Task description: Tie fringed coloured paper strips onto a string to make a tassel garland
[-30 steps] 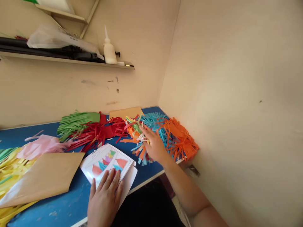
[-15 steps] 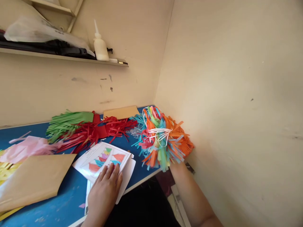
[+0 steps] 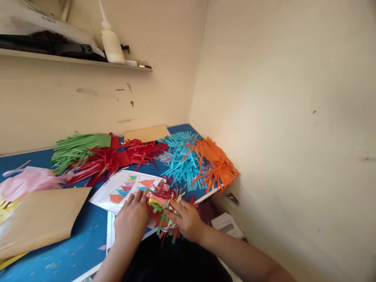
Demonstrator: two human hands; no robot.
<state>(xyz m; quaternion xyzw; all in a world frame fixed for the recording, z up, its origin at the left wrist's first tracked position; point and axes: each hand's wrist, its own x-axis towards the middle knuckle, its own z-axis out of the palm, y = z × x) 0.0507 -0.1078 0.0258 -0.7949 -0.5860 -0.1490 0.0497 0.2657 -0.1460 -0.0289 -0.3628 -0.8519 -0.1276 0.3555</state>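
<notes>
My right hand (image 3: 188, 221) grips a bundled tassel garland (image 3: 160, 203) of many-coloured paper strips with white string, held over the table's front edge. Beside it, my left hand (image 3: 132, 217) lies with fingers stretched out on a printed white sheet (image 3: 102, 197) showing pictures of coloured tassels. The left hand's thumb side is close against the garland; whether it touches cannot be made out. Part of the sheet is hidden under the garland and the left hand.
Fringed paper lies on the blue table (image 3: 85, 243): green (image 3: 85, 147), red (image 3: 117, 158), light blue (image 3: 183, 156) and orange (image 3: 217, 164). Pink tissue (image 3: 29, 182) and a brown envelope (image 3: 47, 219) are at left. A glue bottle (image 3: 113, 47) stands on the wall shelf (image 3: 129, 65).
My right hand has brought the garland down and left, from the table's right end to beside my left hand. The light blue and orange fringes now show more fully. The left hand stays on the sheet.
</notes>
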